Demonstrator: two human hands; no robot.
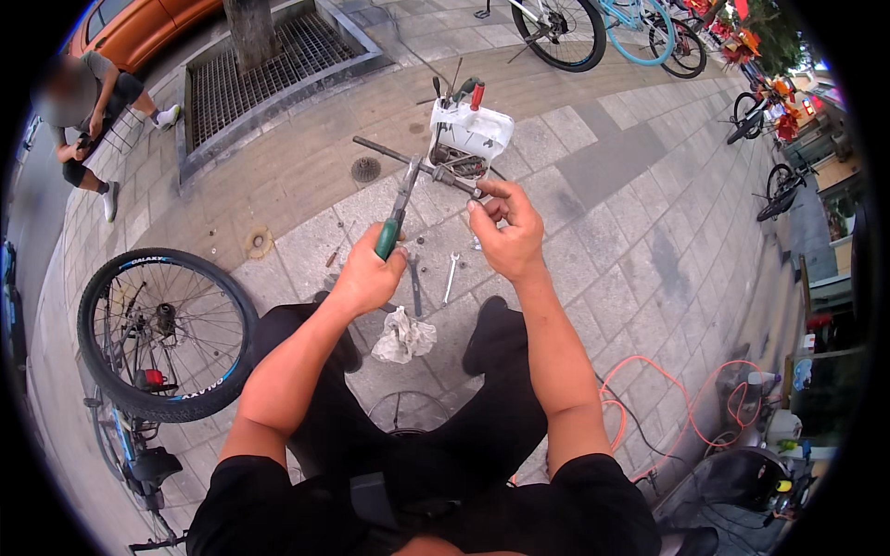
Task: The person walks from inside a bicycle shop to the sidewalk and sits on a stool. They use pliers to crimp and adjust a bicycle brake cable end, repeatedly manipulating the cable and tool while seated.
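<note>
Left hand (373,273) grips a green-handled grey metal tool (399,215) across a long dark metal rod (445,176), slanting rightward to the nearer right hand (508,236), pinching its end.

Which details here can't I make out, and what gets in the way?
All in the head view:
Green-handled tool: lower grip covered by the left hand.
White container: bottom hidden under its contents.
Orange car: cut off by the upper edge.
Loose part on the paving: too small to identify.

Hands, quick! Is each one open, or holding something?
Left hand: closed around a green-handled tool.
Right hand: closed in a pinch at the near end of a dark metal rod.
</note>
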